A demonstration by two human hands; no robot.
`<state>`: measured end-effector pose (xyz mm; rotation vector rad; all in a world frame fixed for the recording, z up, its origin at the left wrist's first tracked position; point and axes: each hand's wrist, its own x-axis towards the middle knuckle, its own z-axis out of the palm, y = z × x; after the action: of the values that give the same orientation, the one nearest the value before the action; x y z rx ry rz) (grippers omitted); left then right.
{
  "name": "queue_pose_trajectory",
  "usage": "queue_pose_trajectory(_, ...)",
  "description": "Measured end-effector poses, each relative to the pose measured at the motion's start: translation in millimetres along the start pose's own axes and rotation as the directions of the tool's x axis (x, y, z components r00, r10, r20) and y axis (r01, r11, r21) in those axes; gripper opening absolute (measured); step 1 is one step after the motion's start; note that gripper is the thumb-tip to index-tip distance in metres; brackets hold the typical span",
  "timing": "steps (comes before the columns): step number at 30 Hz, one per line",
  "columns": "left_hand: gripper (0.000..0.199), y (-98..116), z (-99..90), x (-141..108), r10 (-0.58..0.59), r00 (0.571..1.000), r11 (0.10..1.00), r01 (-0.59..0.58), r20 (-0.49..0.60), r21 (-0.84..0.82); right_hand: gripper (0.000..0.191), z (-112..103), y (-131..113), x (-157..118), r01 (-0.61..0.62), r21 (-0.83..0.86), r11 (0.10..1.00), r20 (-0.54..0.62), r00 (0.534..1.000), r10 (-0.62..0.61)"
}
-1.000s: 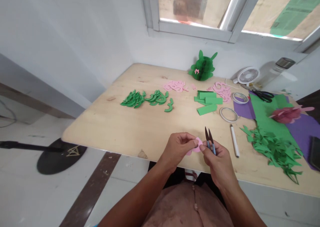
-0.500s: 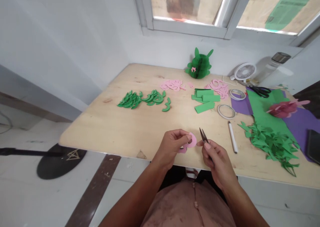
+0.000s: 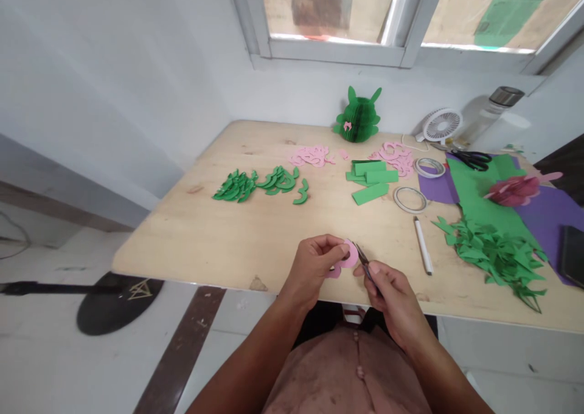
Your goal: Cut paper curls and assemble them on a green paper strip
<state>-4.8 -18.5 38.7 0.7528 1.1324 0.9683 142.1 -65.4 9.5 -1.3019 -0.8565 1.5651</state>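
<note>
One wooden table point(image 3: 237, 238) below a window point(image 3: 422, 22); pink paper point(image 3: 352, 259) held above it.

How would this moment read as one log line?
left hand: holds pink paper piece | right hand: holds scissors, blades at paper's edge | nearby on table: white pen, green scraps

We see a pale wooden bench point(image 3: 214, 231) with rounded corners, its far side along a white wall point(image 3: 292, 92). Above the bench, that wall holds a pale-framed window point(image 3: 337, 52), bright light lining the bottom of its panes. Left of the bench we have another pale wall point(image 3: 137, 55). Below the bench spreads a light, glossy floor point(image 3: 50, 353) crossed by a dark brown band point(image 3: 180, 347); a round black base point(image 3: 104, 318) sits to the bench's left.
</note>
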Motion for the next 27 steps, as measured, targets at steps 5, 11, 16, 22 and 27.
queue_pose_trajectory(5,0.022,2.0,1.7,-0.8,0.024,1.000,1.000,-0.024,0.009,0.013,0.039,0.2,0.9,1.1,-0.017,0.024,1.000,-0.022,1.000,0.018)
queue_pose_trajectory(11,0.024,3.6,3.0,0.4,0.027,1.000,0.999,-0.027,0.004,0.027,0.040,0.8,-0.2,1.2,-0.013,0.034,0.999,-0.036,0.999,0.014)
queue_pose_trajectory(16,0.025,4.5,4.0,1.2,0.049,0.999,0.998,-0.050,0.023,0.024,0.041,2.6,-0.6,0.9,-0.012,0.034,0.999,-0.044,0.999,0.013)
queue_pose_trajectory(22,0.024,4.8,4.1,1.1,0.046,0.999,0.999,-0.047,0.017,0.026,0.042,3.2,-0.8,1.5,-0.027,0.056,0.998,-0.051,0.998,0.030)
queue_pose_trajectory(27,0.022,5.2,4.6,1.4,0.046,0.999,0.999,-0.046,0.026,0.019,0.040,1.6,0.8,1.9,-0.021,0.060,0.998,-0.047,0.999,0.024)
